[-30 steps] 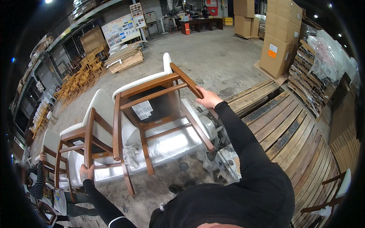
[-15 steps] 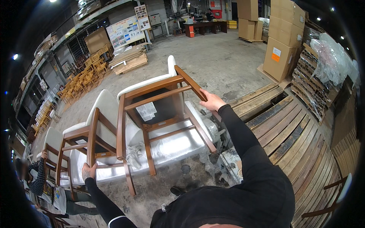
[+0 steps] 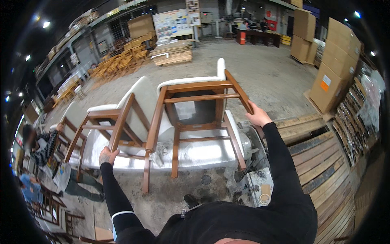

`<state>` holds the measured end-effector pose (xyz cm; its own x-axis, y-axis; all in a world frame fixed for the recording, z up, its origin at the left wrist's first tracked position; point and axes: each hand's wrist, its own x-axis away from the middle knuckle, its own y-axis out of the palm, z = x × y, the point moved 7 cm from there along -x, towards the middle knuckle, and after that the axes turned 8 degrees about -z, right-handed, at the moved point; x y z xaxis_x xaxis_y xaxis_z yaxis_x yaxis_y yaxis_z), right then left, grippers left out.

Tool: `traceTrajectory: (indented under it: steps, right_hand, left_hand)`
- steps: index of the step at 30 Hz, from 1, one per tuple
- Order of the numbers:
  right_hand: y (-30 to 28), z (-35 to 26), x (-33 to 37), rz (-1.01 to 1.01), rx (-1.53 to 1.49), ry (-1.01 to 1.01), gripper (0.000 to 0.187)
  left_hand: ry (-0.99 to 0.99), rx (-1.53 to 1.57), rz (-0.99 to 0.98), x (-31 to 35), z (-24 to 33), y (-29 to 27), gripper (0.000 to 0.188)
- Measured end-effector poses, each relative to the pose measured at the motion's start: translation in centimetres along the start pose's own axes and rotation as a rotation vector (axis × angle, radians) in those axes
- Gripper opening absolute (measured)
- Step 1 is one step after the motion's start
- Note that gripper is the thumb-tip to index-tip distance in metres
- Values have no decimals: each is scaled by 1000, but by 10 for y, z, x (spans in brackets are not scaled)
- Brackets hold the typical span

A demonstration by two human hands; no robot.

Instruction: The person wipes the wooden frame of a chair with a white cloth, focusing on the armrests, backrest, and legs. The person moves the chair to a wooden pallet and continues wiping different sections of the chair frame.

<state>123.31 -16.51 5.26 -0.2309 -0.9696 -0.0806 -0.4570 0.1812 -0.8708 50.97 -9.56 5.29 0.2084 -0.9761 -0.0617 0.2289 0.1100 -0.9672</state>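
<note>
Two white-upholstered chairs with brown wooden frames lie tipped on a long surface covered in shiny plastic film (image 3: pixel 191 156), legs toward me. My right hand (image 3: pixel 258 114) is closed round a wooden leg of the right chair (image 3: pixel 199 86), at its upper right. My left hand (image 3: pixel 109 155) is closed round the lower end of a leg of the left chair (image 3: pixel 122 118). The right chair's dark underside, with a pale paper label (image 3: pixel 185 110), faces me. A crumpled whitish cloth or plastic piece (image 3: pixel 161 153) lies between the chairs.
On the left a co-worker (image 3: pixel 40 148) holds another white chair (image 3: pixel 73 118). Wooden slats (image 3: pixel 325 175) run along my right, with tall cardboard boxes (image 3: pixel 335 65) beyond. A grimy machine part (image 3: pixel 260 187) stands near my right. Stacked boards (image 3: pixel 172 53) and wooden chairs (image 3: pixel 126 59) are farther back.
My view has turned left, so the scene sits farther right. The left chair has tilted more, its leg end rising with my left hand. My right hand keeps its hold.
</note>
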Motion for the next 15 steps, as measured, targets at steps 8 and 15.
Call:
traceTrajectory:
  steps: [8, 15]
  right_hand:
    - [5, 1, -4, -26, 49, 25, 80]
    - [-2, -22, -26, -277, 288, 2, 92]
  left_hand:
    - [22, -38, 12, -3, -3, 7, 73]
    - [76, -358, -154, -19, 5, 16, 57]
